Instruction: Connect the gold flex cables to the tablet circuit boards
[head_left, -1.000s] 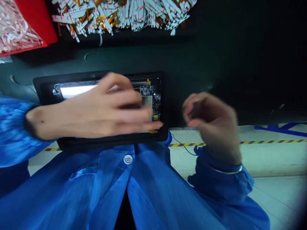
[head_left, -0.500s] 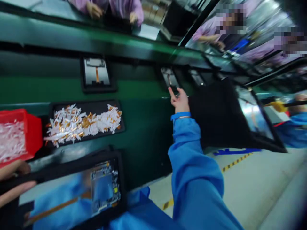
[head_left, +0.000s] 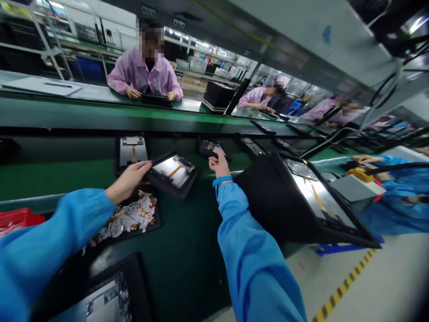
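A black-framed rectangular display panel (head_left: 172,174) with an orange ribbon cable was seen tilted above the dark green table (head_left: 187,255). Its rim was touched by the extended fingers (head_left: 144,164) of the left hand (head_left: 129,181), though a firm grip could not be confirmed. A smaller black-framed panel (head_left: 209,147) was met by the curled fingers of the right hand (head_left: 219,163); whether it was gripped could not be told. Two panels were thus being handled. A third panel, in a black tray (head_left: 132,152), was placed just beyond the left hand. One black tray of white-and-orange strips (head_left: 130,219) and one red plastic bin (head_left: 16,219) were seen to the left. Three people in pink coats (head_left: 144,76) were seen across the table.
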